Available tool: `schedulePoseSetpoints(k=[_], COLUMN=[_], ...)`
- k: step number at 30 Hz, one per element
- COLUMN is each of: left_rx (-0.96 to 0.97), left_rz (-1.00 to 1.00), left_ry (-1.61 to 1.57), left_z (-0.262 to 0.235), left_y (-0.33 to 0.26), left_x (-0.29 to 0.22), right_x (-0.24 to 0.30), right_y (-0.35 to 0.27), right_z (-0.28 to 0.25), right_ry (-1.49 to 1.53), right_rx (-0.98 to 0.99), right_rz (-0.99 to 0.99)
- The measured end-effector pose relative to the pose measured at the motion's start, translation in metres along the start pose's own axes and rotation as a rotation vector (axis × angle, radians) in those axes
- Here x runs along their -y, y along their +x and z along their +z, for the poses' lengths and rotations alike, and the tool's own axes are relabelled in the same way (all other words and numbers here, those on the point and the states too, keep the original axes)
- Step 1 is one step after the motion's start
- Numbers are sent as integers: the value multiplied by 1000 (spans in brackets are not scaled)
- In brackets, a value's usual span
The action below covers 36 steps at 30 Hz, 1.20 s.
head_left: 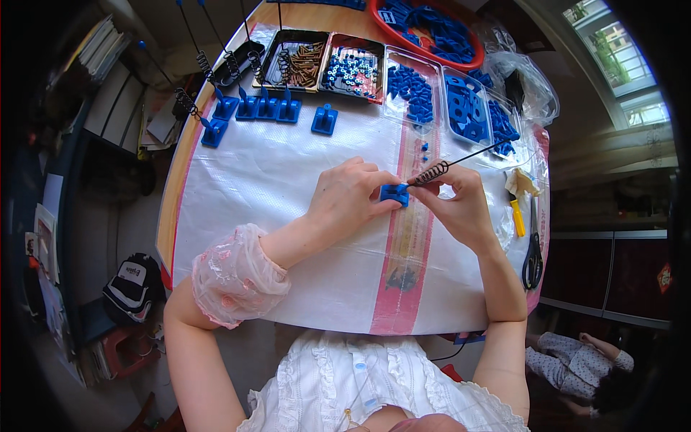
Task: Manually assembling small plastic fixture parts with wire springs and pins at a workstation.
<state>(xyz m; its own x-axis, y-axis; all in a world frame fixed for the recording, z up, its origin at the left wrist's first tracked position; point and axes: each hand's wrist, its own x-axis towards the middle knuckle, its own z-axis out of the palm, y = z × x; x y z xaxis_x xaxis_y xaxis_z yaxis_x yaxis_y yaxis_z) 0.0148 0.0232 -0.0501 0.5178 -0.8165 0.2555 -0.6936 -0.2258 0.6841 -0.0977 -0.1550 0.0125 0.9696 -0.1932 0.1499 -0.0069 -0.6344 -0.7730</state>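
Observation:
In front of me on the white sheet, my left hand point(345, 191) is closed around a small blue plastic base point(393, 194), thumb and fingers at its edges. My right hand point(462, 209) pinches the lower end of a black wire spring point(433, 172) against that base. From its coil a long straight rod slants up to the right. The exact joint is partly hidden by my fingertips. Farther left stand several blue bases point(268, 109) with upright coil springs. A lone blue base point(324, 119) without a spring sits to their right.
Along the far edge are a tray of brass-coloured screws point(306, 63), a tray of small nuts point(353, 74), clear boxes of blue parts point(410, 90) and a red basin point(476, 54). Black scissors point(533, 263) and a yellow-handled tool point(517, 219) lie right. Another person point(576, 360) is at lower right.

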Motion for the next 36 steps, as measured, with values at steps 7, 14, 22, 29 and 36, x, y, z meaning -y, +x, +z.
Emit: schedulePoseSetpoints(k=[7,14,22,29,36], left_rx=[-62,-69,5,63,141], left_rz=[57,164,99,29,-31], left_ry=[-46,-199,-577,-725,-799], left_z=[-1,2,7,8,12], left_y=[0,2,1,-3,-10], left_x=[-1,0,-6,-11,-17], right_x=[4,8,12,8,-2], right_y=[-1,-5,-10,-30,-44], right_z=[-2,-11,-21,-22,-21], right_ry=[-2,-6,79,216,337], right_rx=[-4,-15,11,-26,-49], right_rz=[5,5,47,32,60])
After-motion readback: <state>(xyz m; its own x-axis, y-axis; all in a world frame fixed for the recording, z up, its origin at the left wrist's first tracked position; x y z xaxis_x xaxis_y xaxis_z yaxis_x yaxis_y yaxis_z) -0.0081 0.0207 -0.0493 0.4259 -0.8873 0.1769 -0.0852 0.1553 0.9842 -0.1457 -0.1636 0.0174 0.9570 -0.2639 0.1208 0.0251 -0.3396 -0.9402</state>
